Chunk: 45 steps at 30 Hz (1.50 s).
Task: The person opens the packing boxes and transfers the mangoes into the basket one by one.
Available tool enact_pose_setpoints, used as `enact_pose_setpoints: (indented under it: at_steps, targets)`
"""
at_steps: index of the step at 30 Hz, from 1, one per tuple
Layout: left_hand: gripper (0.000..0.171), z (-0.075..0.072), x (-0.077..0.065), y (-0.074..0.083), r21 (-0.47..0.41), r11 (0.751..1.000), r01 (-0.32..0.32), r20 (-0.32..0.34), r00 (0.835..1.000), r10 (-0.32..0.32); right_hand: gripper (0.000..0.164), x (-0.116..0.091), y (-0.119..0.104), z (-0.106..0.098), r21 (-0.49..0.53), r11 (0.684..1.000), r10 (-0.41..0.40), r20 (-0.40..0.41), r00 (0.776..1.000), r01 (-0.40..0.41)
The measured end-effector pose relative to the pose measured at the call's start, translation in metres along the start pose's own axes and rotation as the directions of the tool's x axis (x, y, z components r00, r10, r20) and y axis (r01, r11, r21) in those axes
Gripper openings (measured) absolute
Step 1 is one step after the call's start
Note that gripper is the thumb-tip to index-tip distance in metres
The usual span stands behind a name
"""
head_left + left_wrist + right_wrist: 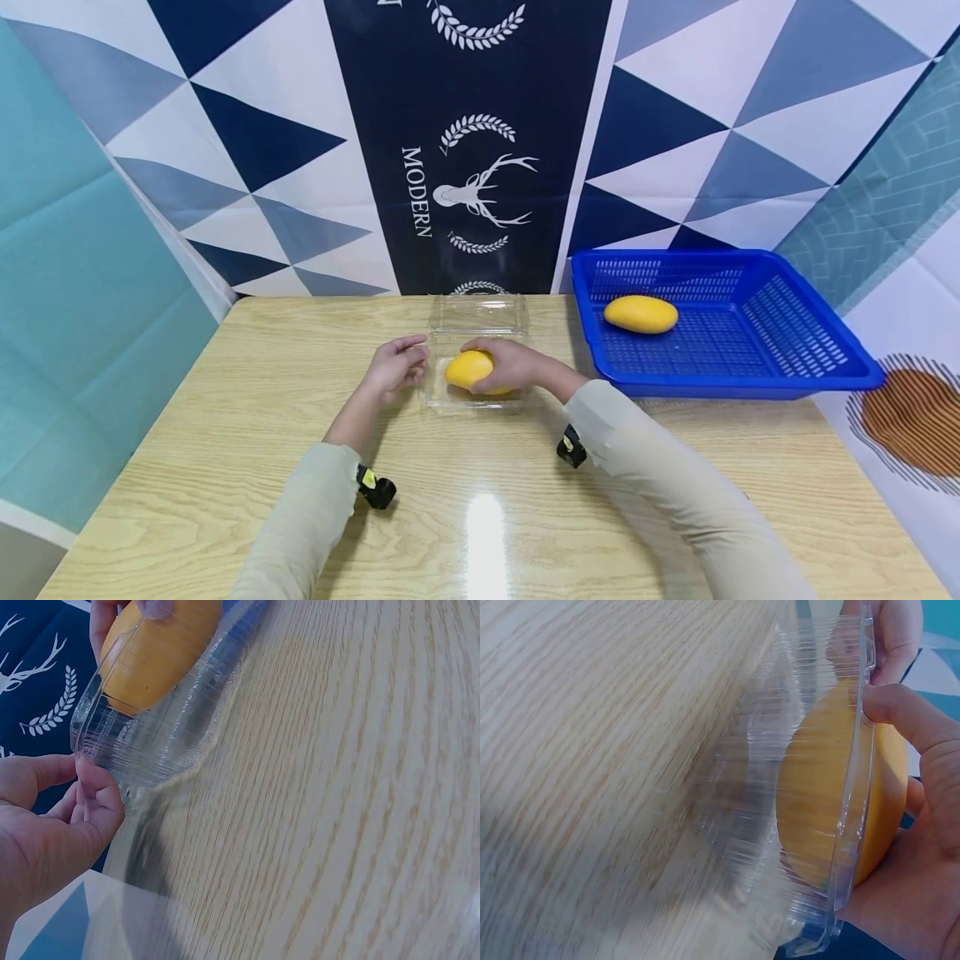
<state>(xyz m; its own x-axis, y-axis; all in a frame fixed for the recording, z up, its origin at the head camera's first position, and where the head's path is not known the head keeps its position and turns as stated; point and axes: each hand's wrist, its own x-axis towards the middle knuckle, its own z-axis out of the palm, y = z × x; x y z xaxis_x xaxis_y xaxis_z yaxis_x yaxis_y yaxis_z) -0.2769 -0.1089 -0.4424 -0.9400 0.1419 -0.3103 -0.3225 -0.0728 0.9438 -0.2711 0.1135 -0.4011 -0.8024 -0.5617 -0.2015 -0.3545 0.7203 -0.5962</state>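
Note:
A clear plastic clamshell box [441,395] stands on the table with its lid [480,315] tipped back toward the wall. My right hand [512,365] grips a yellow mango [467,367], its thumb and fingers on either side. Through the ribbed wall in the right wrist view, the lower part of the mango [817,795] shows inside the box. At the box's left side is my left hand [396,365]. In the left wrist view, thumb and index finger of that hand [60,817] pinch the box's rim [79,735]. The mango's underside is partly hidden by reflections.
A blue perforated basket [720,387] stands at the right rear of the wooden table [225,467], with another yellow mango [641,314] lying in its left part. Behind the table hangs a patterned cloth [480,83]. Each wrist carries a small black camera.

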Motion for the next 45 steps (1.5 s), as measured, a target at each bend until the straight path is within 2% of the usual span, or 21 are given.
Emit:
enact_pose_setpoints:
  at_steps: [15,35,45]
  targets:
    - [0.043,0.001,-0.003,0.001,0.002,1.000,-0.001,-0.003,1.000,0.001,0.068,-0.004,-0.001,-0.005,-0.026,0.999,-0.026,-0.048,0.998,0.025]
    - [0.043,0.002,-0.005,0.002,0.010,1.000,-0.010,-0.013,1.000,0.010,0.070,-0.008,-0.005,-0.011,-0.037,0.999,0.011,-0.064,0.998,-0.014]
    - [0.044,0.002,-0.005,0.001,0.010,1.000,-0.015,-0.004,1.000,0.015,0.070,-0.010,-0.004,-0.014,-0.037,0.999,-0.024,-0.086,0.996,0.021]
